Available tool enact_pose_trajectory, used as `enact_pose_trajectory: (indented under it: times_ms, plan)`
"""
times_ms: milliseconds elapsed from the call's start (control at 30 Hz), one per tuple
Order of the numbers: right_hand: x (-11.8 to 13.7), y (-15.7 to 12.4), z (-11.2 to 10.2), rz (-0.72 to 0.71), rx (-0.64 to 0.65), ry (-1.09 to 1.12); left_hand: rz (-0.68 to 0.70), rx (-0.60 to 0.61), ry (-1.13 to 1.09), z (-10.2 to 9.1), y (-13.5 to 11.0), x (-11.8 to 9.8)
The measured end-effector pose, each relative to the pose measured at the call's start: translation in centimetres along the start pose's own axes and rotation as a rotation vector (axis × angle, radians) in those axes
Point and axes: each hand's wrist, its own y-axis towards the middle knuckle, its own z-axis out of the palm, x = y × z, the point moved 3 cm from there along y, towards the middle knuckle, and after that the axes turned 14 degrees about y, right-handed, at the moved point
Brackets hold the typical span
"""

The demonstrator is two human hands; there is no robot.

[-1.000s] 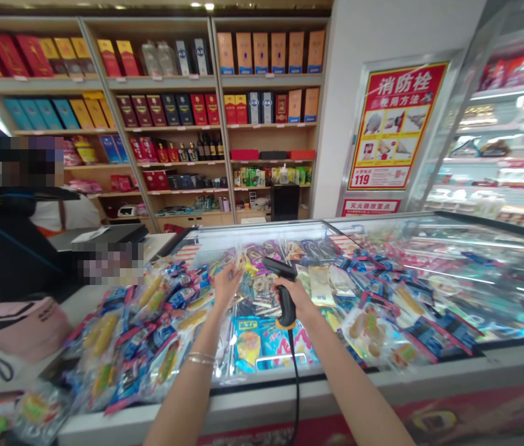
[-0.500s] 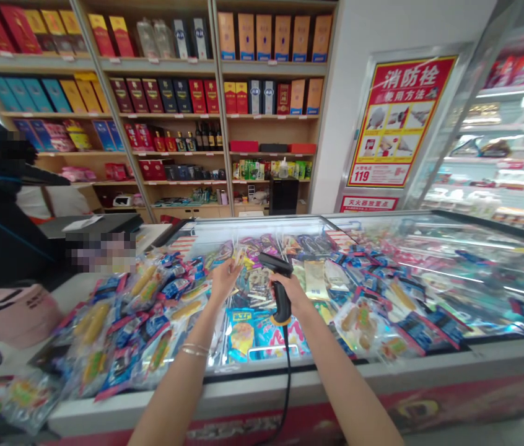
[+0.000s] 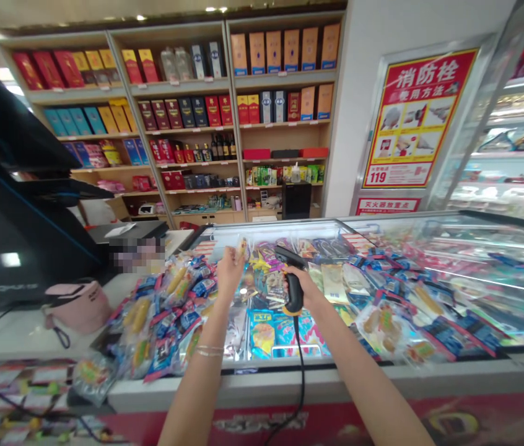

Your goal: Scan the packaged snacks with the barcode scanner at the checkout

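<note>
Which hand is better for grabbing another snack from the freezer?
Probably the left hand. It only pinches a small packet, while the right hand is wrapped around a corded black scanner, which is bigger and harder to let go of.

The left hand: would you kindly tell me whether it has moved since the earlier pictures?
Yes: the left hand has shifted leftward in view, farther from the blue packet lying in the freezer.

Wooden shelves point(image 3: 285, 124) of red, blue and tan gift boxes point(image 3: 280, 49) and dark bottles point(image 3: 219, 148) line the back wall. A red fire-hydrant poster point(image 3: 417, 118) hangs beside a lit chiller point(image 3: 513, 167); a black till point(image 3: 20, 186) and pink bag point(image 3: 76, 308) sit on the surface point(image 3: 15, 334) at left.
</note>
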Motion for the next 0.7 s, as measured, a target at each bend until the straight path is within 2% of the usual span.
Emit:
enact_pose_trajectory:
  times_ms: [100,167,267,367,467,600,700]
  plan:
    - [-1.3,0.5,1.6,0.039,0.005,0.054,-0.124,-0.145,0.178,-5.1,0.4,2.8]
    - [-2.8,1.0,2.7,0.071,0.032,0.093,-0.224,-0.203,0.307,-7.7,0.1,5.4]
    - [-5.8,1.7,3.9,0.139,0.098,0.141,-0.341,-0.220,0.448,-9.5,-1.0,9.4]
    - [-8.3,2.3,4.3,0.158,0.155,0.178,-0.269,-0.281,0.537,-9.2,-2.0,12.5]
    - [-9.8,2.5,4.0,0.188,0.175,0.174,-0.207,-0.294,0.524,-8.0,-2.5,14.2]
    - [-10.2,2.4,3.3,0.187,0.164,0.176,-0.167,-0.141,0.474,-6.3,-2.4,14.6]
    - [-9.9,2.1,3.1,0.179,0.153,0.180,-0.123,-0.094,0.536,-5.4,-2.4,14.2]
